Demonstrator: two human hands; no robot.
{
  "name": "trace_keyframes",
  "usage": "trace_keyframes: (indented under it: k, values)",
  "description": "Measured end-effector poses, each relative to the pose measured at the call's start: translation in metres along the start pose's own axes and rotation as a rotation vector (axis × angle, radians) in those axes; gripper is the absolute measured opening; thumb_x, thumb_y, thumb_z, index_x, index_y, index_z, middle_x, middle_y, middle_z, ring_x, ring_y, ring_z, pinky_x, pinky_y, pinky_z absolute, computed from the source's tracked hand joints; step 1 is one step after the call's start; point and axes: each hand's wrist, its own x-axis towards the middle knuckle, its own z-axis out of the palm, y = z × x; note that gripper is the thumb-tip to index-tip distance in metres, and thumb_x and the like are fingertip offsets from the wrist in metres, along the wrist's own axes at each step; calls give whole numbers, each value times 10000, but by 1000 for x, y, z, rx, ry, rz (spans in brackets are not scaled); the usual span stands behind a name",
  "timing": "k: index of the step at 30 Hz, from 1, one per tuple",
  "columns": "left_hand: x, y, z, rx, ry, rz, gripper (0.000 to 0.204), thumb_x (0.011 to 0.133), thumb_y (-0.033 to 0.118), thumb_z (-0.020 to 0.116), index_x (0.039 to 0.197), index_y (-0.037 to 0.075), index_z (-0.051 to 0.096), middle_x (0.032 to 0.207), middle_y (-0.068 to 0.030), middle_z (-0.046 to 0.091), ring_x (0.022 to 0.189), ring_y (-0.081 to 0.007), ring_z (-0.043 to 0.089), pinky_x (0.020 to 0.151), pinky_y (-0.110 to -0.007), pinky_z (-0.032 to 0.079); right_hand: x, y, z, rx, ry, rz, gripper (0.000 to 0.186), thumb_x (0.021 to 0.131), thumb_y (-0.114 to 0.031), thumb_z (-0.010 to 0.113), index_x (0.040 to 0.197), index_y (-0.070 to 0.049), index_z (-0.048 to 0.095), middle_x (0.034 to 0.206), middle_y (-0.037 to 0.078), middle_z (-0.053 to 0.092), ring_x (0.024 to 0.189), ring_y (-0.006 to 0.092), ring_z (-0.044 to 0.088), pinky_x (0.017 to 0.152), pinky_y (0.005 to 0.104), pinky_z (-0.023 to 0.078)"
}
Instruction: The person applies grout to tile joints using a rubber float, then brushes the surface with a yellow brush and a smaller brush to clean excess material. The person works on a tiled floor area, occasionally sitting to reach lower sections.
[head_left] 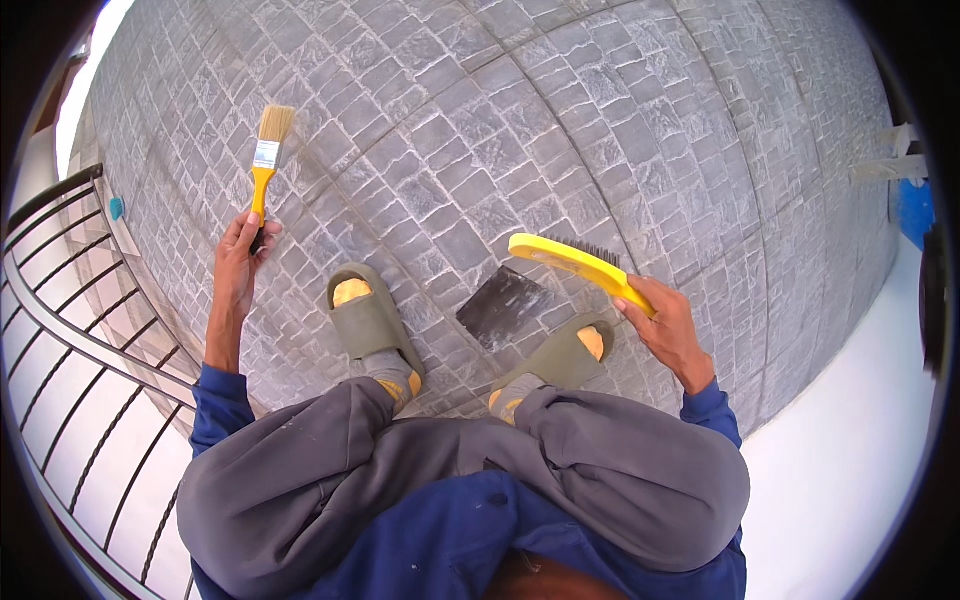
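My left hand (240, 255) is closed round the handle end of a paintbrush (262, 178), which has a yellow handle, a pale label and light tan bristles pointing away from me. In my right hand (668, 328) is a wire brush (575, 261) with a curved yellow handle. Its dark bristles face away from me and its tip points left. Both tools are held above the tiled floor, apart from each other. Between my feet lies a dark square plate (503, 306) with pale scuffs on its surface; neither hand touches it.
Grey stone-patterned tiles (430, 160) cover the floor. My feet wear olive slides (372, 325) on both sides of the plate. A dark metal railing (90, 345) runs along the left, with a small teal object (117, 209) near it. At the far right stands something blue (913, 212).
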Motion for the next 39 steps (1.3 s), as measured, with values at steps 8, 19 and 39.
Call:
trace_keyframes:
  k: [8,19,39]
  values:
    - [-29,-103,-54,-424,220,-110,235,1017,354,585,1120,143,580,954,-15,692,758,-65,578,680,-242,476,40,-37,-15,137,20,93,313,952,-215,682,1121,45,643,813,121,632,673,186,555,631,313,451]
    - [-205,-321,-105,53,520,-447,373,981,428,623,1120,90,699,790,44,562,660,-37,429,522,-237,334,25,-39,-19,124,-2,263,303,1028,-327,574,911,-49,557,680,-63,361,598,40,300,528,240,260]
    - [-45,65,90,693,437,1255,105,894,115,661,948,31,694,952,-130,685,893,-280,649,792,-368,500,20,-21,10,350,94,366,338,1064,-354,475,1156,-65,624,642,-76,379,490,-5,297,415,188,222]
